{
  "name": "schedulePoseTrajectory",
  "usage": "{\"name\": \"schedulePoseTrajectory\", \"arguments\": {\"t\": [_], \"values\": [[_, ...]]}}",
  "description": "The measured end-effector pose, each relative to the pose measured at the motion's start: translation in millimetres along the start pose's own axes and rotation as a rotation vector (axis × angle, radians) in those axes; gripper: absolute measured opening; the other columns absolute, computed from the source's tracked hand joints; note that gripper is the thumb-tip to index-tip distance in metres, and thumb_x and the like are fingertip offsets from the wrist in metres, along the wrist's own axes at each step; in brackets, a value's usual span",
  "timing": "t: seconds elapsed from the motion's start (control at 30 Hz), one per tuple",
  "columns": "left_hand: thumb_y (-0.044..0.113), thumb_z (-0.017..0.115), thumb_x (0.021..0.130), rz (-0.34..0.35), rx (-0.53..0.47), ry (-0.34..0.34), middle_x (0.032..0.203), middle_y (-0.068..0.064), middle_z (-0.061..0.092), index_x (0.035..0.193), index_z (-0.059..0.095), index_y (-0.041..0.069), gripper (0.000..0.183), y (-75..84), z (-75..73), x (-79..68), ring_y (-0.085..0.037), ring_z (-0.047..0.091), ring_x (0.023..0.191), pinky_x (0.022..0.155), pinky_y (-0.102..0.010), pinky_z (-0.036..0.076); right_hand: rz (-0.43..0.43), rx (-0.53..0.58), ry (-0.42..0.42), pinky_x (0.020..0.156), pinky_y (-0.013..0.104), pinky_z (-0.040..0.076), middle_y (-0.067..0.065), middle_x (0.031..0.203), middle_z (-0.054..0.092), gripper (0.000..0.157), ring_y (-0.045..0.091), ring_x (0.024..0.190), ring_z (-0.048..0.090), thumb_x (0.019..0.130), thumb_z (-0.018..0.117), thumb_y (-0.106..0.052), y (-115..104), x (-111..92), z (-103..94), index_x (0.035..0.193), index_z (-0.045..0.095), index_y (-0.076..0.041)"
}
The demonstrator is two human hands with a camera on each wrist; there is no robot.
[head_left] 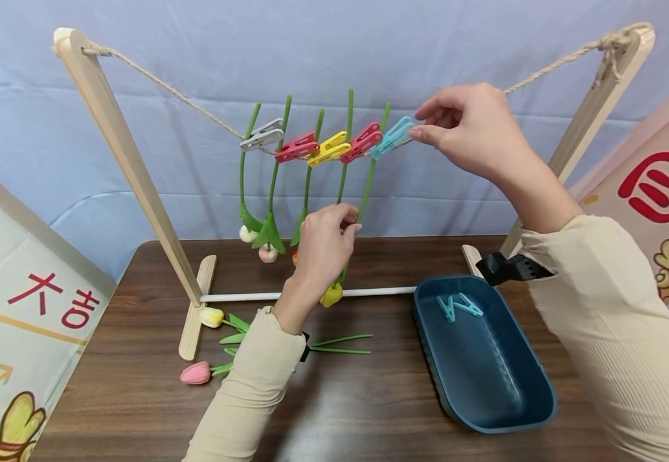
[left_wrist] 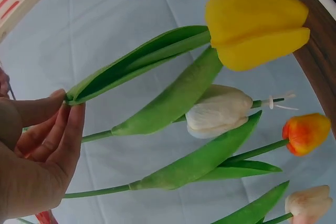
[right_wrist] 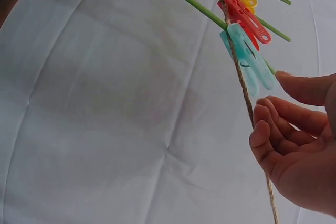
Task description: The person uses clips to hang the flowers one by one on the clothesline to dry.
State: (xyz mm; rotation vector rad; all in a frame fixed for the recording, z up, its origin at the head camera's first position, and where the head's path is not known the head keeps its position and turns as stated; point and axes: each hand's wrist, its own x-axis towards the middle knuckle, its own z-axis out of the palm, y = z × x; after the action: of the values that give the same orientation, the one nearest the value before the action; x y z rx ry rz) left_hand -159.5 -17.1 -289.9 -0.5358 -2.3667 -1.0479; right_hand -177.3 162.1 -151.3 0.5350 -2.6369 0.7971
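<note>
My left hand [head_left: 324, 250] pinches the stem of a yellow artificial tulip [left_wrist: 252, 27] just below its leaves, the bloom hanging downward. A light blue clothespin [head_left: 393, 136] clips that stem to the twine [head_left: 167, 88]. Beside this clothespin is my right hand [head_left: 475, 131]; in the right wrist view its thumb and fingers stand apart around the handle end, not squeezing it. Farther left, grey [head_left: 262, 135], red [head_left: 297, 147] and yellow [head_left: 330, 149] clothespins and a second red one [head_left: 363, 141] hold more upside-down tulips, including a white tulip [left_wrist: 220, 111] and an orange-yellow tulip [left_wrist: 307, 134].
Wooden posts [head_left: 132, 160] carry the sagging twine, with a white rod [head_left: 242, 297] between their feet. A dark blue basin [head_left: 533, 359] at right holds two light blue clothespins [head_left: 455, 307]. On the brown table lie a pink tulip [head_left: 196, 373] and a pale yellow tulip [head_left: 211, 317].
</note>
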Motion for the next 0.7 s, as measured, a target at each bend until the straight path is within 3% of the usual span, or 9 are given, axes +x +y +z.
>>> {"name": "schedulePoseTrajectory", "arguments": {"t": [0.17, 0.37, 0.7], "values": [[0.004, 0.066, 0.082, -0.011, 0.006, -0.001, 0.083, -0.007, 0.067, 0.091, 0.069, 0.001, 0.009, -1.6, 0.0, -0.8, -0.018, 0.063, 0.075, 0.067, -0.031, 0.049, 0.007, 0.050, -0.056, 0.052, 0.021, 0.035, 0.003, 0.072, 0.062, 0.022, 0.008, 0.057, 0.053, 0.085, 0.066, -0.019, 8.7, -6.0, -2.0, 0.095, 0.068, 0.000], [0.004, 0.066, 0.082, -0.042, 0.011, -0.023, 0.084, -0.008, 0.067, 0.092, 0.069, 0.001, 0.010, -3.2, -4.0, -6.0, -0.018, 0.063, 0.076, 0.068, -0.031, 0.049, 0.060, 0.062, -0.229, 0.052, 0.025, 0.035, 0.003, 0.066, 0.061, 0.023, 0.014, 0.059, 0.054, 0.085, 0.065, -0.022, 24.2, -16.7, 1.4, 0.094, 0.068, -0.002], [0.003, 0.067, 0.081, -0.093, 0.000, -0.046, 0.079, -0.007, 0.067, 0.087, 0.069, 0.001, 0.006, -8.0, -10.6, -19.6, -0.019, 0.062, 0.071, 0.066, -0.034, 0.048, 0.212, 0.095, -0.492, 0.053, 0.027, 0.040, 0.004, 0.064, 0.060, 0.018, 0.016, 0.058, 0.055, 0.089, 0.061, -0.017, 80.8, -50.4, 23.1, 0.095, 0.068, -0.001]]}}
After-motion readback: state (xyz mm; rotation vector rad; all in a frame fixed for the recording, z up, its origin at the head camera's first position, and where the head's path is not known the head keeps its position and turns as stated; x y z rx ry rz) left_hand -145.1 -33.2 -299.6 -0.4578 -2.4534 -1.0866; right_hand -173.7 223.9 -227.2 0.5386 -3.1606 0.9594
